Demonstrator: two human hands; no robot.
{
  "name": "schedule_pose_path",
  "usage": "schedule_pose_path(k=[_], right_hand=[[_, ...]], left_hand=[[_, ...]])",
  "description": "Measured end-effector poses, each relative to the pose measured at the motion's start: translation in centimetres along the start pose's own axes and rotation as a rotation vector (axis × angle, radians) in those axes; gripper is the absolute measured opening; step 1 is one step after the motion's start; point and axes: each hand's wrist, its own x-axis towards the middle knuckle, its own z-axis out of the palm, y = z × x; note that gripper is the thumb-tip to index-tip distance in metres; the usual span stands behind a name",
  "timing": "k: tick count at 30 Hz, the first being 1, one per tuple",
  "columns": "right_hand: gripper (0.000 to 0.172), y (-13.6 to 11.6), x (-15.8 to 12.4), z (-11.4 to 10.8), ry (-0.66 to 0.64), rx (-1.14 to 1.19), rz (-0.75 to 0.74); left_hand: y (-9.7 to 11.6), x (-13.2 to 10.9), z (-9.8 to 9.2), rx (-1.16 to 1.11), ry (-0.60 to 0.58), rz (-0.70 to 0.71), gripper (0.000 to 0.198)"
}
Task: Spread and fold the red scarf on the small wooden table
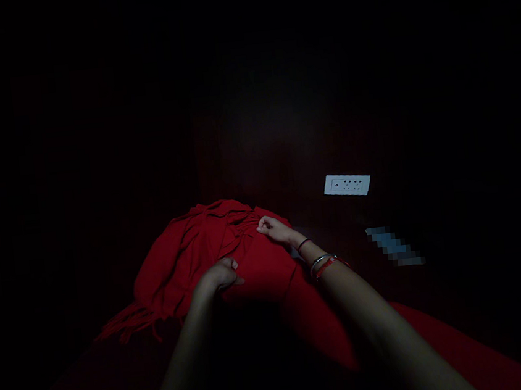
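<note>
the right hand (274,229) pinches, the left hand (221,275) seemingly grips, a red fringed fabric cloth (169,260): left part bunched, near-right stretch apparently ungathered.

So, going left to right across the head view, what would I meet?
Red cloth's fringe → left hand → right hand → white socket plate → blue pixelated patch.

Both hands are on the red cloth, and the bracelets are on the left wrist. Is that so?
Wrong wrist: the head view shows the bracelets on the right wrist. The left hand and right hand are indeed both on the red cloth.
</note>
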Motion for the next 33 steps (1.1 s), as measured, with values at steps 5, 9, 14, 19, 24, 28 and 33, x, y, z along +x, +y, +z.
schedule_pose_path(k=[5,9,14,19,24,28,33], right_hand=[[0.023,0.2,0.1,-1.0,-0.191,0.281,0.048],[0.026,0.1,0.7,-1.8,-0.217,0.25,0.14],[0.025,0.1,1.5,-2.0,0.052,0.175,0.201],[0.025,0.3,1.3,-1.6,0.054,0.09,0.222],[0.031,-0.5,-1.0,-1.6,0.045,-0.009,0.206],[0.042,-1.4,-5.6,-1.5,0.143,-0.243,0.035],[0.049,-1.2,-11.2,0.2,-0.209,-0.403,-0.114]], left_hand=[[0.3,-0.6,-0.6,0.035,-0.053,-0.146,0.019],[0.9,-1.1,-0.7,0.031,-0.125,-0.19,0.018],[1.3,-1.2,-0.6,-0.034,-0.157,-0.235,0.019],[1.1,-0.7,-0.9,0.007,-0.092,-0.283,0.017],[1.0,-0.8,-1.5,0.079,-0.029,-0.273,0.02],[2.1,-1.2,-1.5,0.137,0.117,-0.225,0.033],[2.8,-1.2,-0.6,0.154,0.119,-0.239,0.031]])
